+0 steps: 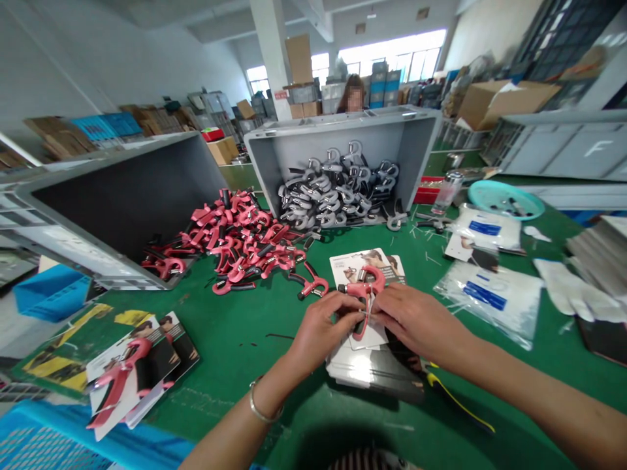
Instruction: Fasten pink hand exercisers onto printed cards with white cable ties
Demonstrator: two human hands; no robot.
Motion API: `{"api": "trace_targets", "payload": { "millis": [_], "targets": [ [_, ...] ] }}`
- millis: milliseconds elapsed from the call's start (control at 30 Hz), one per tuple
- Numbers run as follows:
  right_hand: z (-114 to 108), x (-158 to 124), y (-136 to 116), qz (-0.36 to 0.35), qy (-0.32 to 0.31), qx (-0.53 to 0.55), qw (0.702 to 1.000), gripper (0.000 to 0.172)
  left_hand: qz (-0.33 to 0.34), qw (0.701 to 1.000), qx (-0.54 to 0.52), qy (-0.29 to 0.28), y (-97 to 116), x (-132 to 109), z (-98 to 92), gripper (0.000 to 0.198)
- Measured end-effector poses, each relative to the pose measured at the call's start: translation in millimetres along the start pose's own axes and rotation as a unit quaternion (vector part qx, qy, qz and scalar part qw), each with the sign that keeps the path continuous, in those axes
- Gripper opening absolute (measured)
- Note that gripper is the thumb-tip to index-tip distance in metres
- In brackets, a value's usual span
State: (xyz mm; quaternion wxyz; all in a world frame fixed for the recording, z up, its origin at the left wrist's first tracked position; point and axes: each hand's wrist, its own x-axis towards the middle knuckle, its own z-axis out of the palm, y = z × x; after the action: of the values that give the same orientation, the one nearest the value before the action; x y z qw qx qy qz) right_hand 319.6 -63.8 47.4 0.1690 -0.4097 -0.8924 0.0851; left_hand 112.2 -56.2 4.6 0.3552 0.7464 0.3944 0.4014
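Observation:
A pink hand gripper (365, 287) lies on a printed backing card (367, 267) on top of a stack of cards (372, 369) on the green table (235, 326). My left hand (323, 326) and my right hand (416, 320) meet over its lower handle, fingers pinched together on it and on something thin and white I cannot make out. A loose pink gripper (311, 284) lies just left of the card. A bracelet circles my left wrist.
A pile of pink grippers (235, 241) spills from a tipped grey bin (98, 196); grey grippers (337, 189) fill another bin (416, 130). Carded grippers (132, 375) lie at left, plastic bags (490, 294) at right. A person sits behind the bins.

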Motion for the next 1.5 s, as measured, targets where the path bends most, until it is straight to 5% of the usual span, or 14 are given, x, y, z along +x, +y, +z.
{"api": "trace_targets", "payload": {
  "millis": [700,833,1100,1367,1467,1500],
  "targets": [
    [-3.1,7.3,-4.3,-0.020,-0.020,-0.029,0.999,0.009,0.031,0.994,0.091,-0.043,14.7,6.1,-10.9,0.003],
    [-2.6,8.1,-4.1,-0.010,-0.016,-0.011,1.000,0.010,0.038,0.993,0.064,-0.093,21.1,4.2,-20.2,0.011],
    [2.9,6.0,-5.3,-0.005,0.004,0.050,0.999,0.012,0.087,0.952,0.258,-0.141,38.5,10.0,-24.5,0.016],
    [5.1,2.3,3.8,-0.015,0.024,0.119,0.992,0.007,0.023,0.997,0.061,-0.040,31.5,1.7,-23.6,0.018],
    [9.4,1.5,2.9,0.000,0.062,0.173,0.983,0.004,0.019,0.997,0.053,-0.043,26.9,-4.5,-14.3,0.003],
    [11.5,1.8,1.9,0.003,0.078,0.191,0.979,0.004,0.020,0.997,0.066,-0.035,24.7,-6.6,-10.0,0.011]
  ]
}}
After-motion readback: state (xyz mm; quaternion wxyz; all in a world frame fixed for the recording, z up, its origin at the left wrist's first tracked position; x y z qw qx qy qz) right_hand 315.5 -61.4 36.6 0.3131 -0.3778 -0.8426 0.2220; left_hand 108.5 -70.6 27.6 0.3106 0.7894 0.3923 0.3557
